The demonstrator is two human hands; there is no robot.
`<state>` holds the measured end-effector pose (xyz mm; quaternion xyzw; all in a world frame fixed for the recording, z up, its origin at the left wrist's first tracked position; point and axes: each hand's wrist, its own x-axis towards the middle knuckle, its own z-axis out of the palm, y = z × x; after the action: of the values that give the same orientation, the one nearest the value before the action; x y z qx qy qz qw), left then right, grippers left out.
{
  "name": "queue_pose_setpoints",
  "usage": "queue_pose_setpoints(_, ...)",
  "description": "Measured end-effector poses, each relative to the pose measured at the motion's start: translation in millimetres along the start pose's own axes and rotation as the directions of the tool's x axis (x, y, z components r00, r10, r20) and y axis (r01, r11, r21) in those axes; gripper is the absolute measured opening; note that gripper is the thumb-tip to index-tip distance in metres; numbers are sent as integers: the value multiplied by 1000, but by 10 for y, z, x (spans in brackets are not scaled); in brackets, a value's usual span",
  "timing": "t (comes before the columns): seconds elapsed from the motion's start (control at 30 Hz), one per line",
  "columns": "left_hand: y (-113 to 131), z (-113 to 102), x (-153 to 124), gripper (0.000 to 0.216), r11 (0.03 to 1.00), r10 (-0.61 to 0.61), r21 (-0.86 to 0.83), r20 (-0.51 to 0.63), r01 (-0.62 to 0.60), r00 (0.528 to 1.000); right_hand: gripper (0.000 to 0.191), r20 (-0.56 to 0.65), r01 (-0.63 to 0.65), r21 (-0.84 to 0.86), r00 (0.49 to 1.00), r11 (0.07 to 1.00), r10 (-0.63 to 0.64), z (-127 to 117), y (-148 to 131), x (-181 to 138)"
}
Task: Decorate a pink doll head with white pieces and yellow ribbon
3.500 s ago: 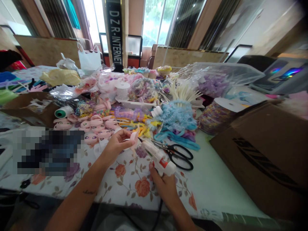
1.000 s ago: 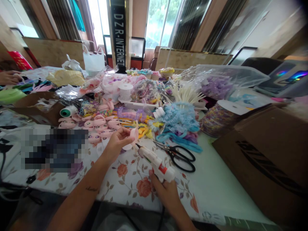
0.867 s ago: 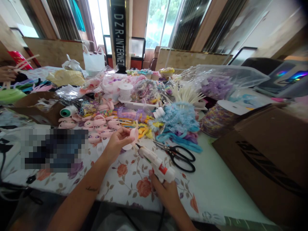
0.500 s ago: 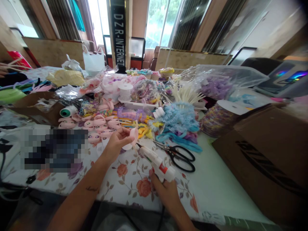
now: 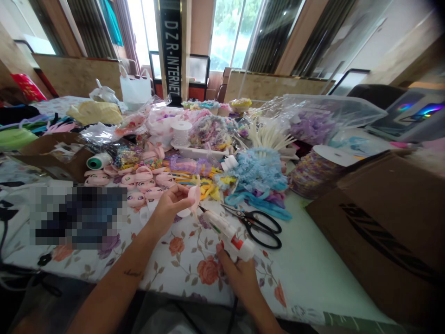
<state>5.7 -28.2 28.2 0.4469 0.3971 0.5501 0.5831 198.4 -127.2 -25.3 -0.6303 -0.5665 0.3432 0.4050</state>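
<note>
Fingers of the left hand [image 5: 168, 211] pinch a pale pink strip [image 5: 195, 198] above the floral tablecloth [image 5: 187, 260], just left of the hot-glue gun [image 5: 224, 228] the right hand [image 5: 240, 274] grips; gluing seems the step, calling for a steady nozzle [image 5: 202, 209].

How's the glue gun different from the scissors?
The glue gun is mostly white with a red patch; the scissors have black handles. The right hand holds the glue gun, while the scissors lie on the table. The glue gun has one dark tip; the scissors have two handle loops. Both point toward the picture's upper left.
</note>
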Motion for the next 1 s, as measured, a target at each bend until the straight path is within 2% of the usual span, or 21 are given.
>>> queue_pose_setpoints(0.37, -3, -8, -6, 24, 1000, 0, 3, 9, 0, 1000, 36, -31, 9, -6, 999, 1000, -9, -11, -88, 7)
queue_pose_setpoints(0.6, -28, -20, 7, 26, 1000, 2, -21, -17, -3, 1000, 33, 4, 4, 50, 1000, 999, -4, -39, -170, 22)
queue_pose_setpoints(0.8, 1, -12, 6, 24, 993, -16, -114, -30, 13, 999, 29, -23, 1, 93, 1000, 996, 1, -24, -176, -40)
queue_pose_setpoints(0.9, 35, -14, 11, 22, 972, -76, -224, -43, 64, 996, 31, -97, -26, 95, 995, 995, 35, -145, -151, -23)
queue_pose_setpoints(1.0, 51, -34, 29, 16, 948, -115, -305, -68, 89, 991, 37, -245, -92, 92, 963, 991, 112, -511, -67, 94)
